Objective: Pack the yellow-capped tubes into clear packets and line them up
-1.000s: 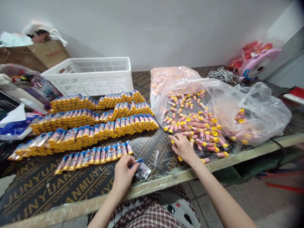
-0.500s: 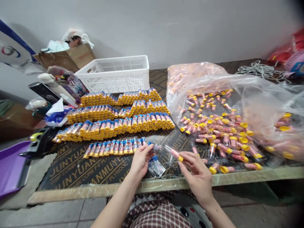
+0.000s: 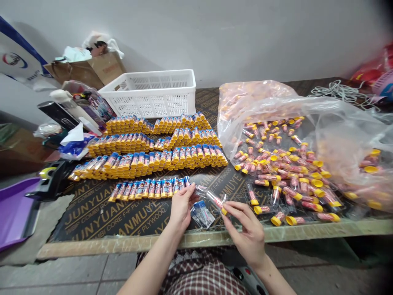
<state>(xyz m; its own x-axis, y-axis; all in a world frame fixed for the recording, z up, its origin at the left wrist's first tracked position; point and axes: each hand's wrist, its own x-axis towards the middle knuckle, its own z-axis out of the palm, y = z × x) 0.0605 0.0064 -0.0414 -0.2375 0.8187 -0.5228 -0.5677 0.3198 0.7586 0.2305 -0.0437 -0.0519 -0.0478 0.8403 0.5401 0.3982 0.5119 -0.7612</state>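
Observation:
My left hand [image 3: 181, 208] is closed in a pinch on a small clear-and-blue printed plastic sleeve [image 3: 200, 189], partly hidden by the fingers. In my right hand [image 3: 248, 229], fingertips grip the yellow-capped end of a clear tube [image 3: 216, 200] with pink contents. The tube's clear end points up and left and lies close to the sleeve; whether it is inside cannot be made out. Below the left fingers lies a small pile of flat printed sleeves [image 3: 202, 215]. Just left of that hand stretches a row of blue-labelled tubes [image 3: 150, 189].
Stacked labelled tubes [image 3: 153, 161] fill the table's middle, before a white plastic basket [image 3: 150, 100]. Loose unlabelled tubes [image 3: 288, 168] spread out of a clear plastic bag [image 3: 260, 106] on the right. A purple dustpan [image 3: 18, 213] is at far left; the table's front edge [image 3: 123, 245] runs below.
My right hand has moved left with the tube, bringing its clear end to the sleeve in my left fingers. The left hand has stayed nearly in place.

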